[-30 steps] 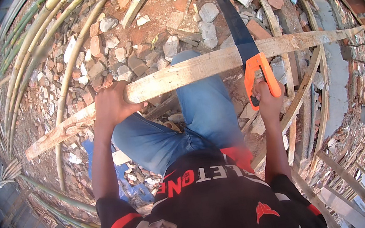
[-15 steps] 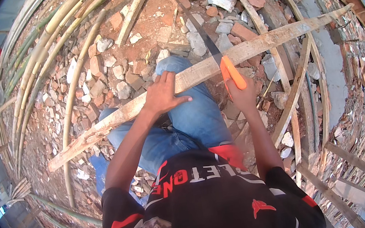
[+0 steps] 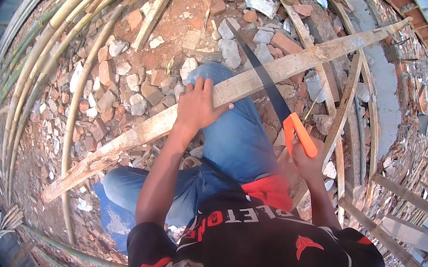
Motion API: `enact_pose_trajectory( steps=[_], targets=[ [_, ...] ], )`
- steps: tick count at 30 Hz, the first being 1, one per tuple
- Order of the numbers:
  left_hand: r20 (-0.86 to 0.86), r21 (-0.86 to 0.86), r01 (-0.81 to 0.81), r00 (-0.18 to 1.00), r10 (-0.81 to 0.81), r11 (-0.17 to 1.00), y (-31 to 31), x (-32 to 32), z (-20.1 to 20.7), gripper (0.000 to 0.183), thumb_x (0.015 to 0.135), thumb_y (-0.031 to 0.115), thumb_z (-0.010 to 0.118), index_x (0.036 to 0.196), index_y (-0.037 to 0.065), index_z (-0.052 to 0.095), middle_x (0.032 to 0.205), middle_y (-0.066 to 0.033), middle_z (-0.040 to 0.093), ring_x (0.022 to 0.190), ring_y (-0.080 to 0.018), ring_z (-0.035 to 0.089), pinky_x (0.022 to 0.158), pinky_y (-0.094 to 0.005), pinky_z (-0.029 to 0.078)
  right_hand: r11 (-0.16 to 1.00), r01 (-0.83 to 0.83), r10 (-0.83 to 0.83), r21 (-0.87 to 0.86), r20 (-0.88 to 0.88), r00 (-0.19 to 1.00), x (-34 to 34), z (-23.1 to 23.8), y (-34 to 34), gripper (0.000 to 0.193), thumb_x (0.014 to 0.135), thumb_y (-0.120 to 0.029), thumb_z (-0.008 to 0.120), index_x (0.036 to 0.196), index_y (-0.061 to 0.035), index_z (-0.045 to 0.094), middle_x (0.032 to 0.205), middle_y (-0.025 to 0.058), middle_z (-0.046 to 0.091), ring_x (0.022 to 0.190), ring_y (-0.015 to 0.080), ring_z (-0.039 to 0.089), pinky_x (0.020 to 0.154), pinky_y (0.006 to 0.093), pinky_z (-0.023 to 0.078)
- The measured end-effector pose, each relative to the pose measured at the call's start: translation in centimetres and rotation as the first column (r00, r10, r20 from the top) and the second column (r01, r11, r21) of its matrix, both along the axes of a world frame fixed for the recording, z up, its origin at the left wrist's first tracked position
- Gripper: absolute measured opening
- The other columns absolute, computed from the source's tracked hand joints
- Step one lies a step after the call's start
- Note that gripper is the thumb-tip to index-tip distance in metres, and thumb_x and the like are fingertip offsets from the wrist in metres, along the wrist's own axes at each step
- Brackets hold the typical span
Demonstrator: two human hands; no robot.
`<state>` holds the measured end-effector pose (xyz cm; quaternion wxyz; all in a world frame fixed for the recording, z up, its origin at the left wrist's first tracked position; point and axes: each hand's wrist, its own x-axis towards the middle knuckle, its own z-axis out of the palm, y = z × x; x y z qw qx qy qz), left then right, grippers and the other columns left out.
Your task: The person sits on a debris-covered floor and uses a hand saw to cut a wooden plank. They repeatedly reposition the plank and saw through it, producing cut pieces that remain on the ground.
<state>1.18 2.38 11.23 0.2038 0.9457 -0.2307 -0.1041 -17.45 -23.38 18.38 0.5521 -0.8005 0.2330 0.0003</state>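
A long, rough wooden plank lies slantwise across my raised knee, its right end higher in view. My left hand presses down on it, fingers over the far edge and thumb stretched along the near side. In my right hand is a handsaw, gripped by its orange handle. The dark blade crosses the plank just right of my knee, its tip pointing away over the rubble. Part of the right fingers is hidden behind the handle.
Broken bricks and stones cover the ground all round. Bamboo poles curve along the left. More timber strips lie at the right, beside a grey concrete strip. A blue cloth-like piece is by my left leg.
My right hand has drawn the saw back toward my body, so the middle of the blade now crosses the plank. The left hand keeps its hold on the plank.
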Motion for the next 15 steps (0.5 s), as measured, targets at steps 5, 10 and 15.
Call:
enact_pose_trajectory(
  steps=[5,10,15],
  targets=[
    [0.021,-0.004,0.033,0.999,-0.033,0.999,0.2,0.3,-1.6,0.077,0.083,0.063,0.073,0.121,-0.002,0.058,0.112,-0.0171,0.060,0.100,-0.0424,0.063,0.079,-0.0520,0.057,0.999,0.020,-0.019,0.028,-0.032,0.999,2.0,-1.2,0.4,0.021,0.093,-0.007,0.063,0.074,-0.0023,0.056,0.059,-0.0017,0.051,0.046,0.0053,0.044,0.043,0.0252,0.033],
    [0.002,-0.002,0.060,0.998,-0.060,0.998,0.4,0.4,-1.9,0.073,0.085,0.061,0.072,0.119,-0.002,0.058,0.110,-0.0162,0.060,0.098,-0.0405,0.062,0.078,-0.0516,0.057,0.998,-0.040,0.033,-0.052,-0.132,0.991,1.6,0.9,1.6,0.020,0.092,-0.010,0.065,0.077,0.0024,0.062,0.060,0.0007,0.054,0.054,0.0084,0.049,0.052,0.0297,0.038],
    [-0.017,-0.012,0.105,0.994,-0.105,0.994,0.5,0.8,-3.3,0.070,0.088,0.057,0.071,0.118,-0.004,0.055,0.107,-0.0178,0.059,0.094,-0.0369,0.057,0.076,-0.0492,0.055,0.982,0.010,-0.016,-0.190,-0.031,0.999,-4.0,2.4,1.6,0.018,0.091,-0.009,0.065,0.077,0.0028,0.063,0.061,0.0008,0.055,0.054,0.0088,0.048,0.052,0.0299,0.038]
  ],
)
